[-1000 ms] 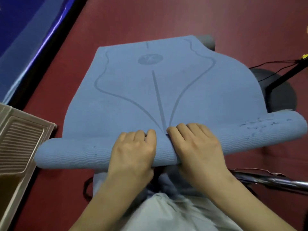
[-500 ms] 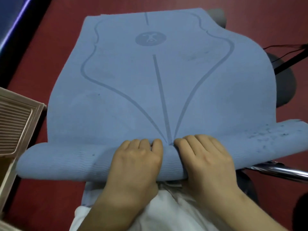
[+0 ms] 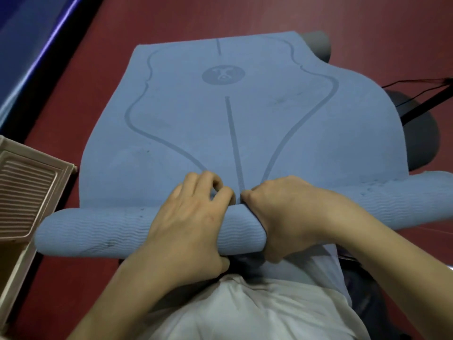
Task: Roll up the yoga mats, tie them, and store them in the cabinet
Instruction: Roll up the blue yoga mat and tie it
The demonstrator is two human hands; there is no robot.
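On the red floor [image 3: 245, 18] right in front of us, the blue yoga mat [image 3: 245, 133] has its roll lying crosswise; our left hand [image 3: 188, 217] and right hand [image 3: 289, 212] clamp it mid-roll, flat part stretching ahead.

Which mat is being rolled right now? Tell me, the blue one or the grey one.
The blue mat: both hands, left hand and right hand, grip its rolled near end. The grey mat only peeks out beyond the blue one's far corner, untouched.
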